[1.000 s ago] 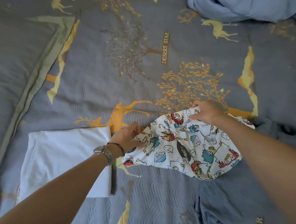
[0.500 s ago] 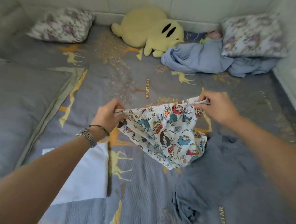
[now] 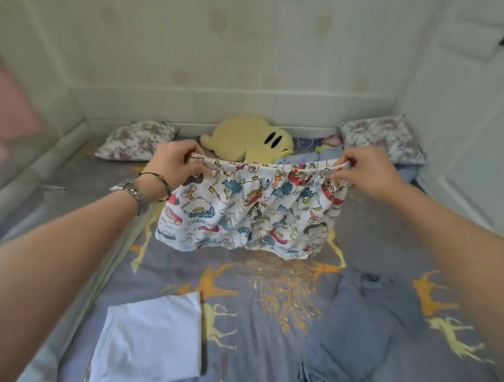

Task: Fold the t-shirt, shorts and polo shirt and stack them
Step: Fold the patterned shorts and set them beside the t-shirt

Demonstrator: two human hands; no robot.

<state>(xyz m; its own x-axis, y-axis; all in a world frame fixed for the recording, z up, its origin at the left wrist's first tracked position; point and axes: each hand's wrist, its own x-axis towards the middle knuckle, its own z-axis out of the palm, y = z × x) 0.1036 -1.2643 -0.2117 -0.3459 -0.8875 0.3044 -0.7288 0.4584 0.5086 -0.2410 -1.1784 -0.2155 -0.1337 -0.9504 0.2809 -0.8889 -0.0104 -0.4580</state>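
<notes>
White shorts with a cartoon print point(image 3: 250, 208) hang in the air above the bed, stretched flat by the waistband. My left hand point(image 3: 175, 162) pinches the waistband's left end and my right hand point(image 3: 365, 170) pinches its right end. A white t-shirt point(image 3: 149, 340) lies folded in a rectangle on the bedspread at the lower left. A crumpled grey-blue garment point(image 3: 360, 328), probably the polo shirt, lies on the bedspread at the lower right.
The grey bedspread with orange tree and camel prints point(image 3: 268, 294) covers the bed. At the far end lie a yellow plush toy point(image 3: 247, 139), two floral pillows point(image 3: 136, 139) point(image 3: 385, 139) and a bunched blue blanket point(image 3: 302, 160). Walls close in on three sides.
Both hands have lifted the shorts off the bed and pulled the waistband wide and level. My view has tilted up from the bedspread to the far wall.
</notes>
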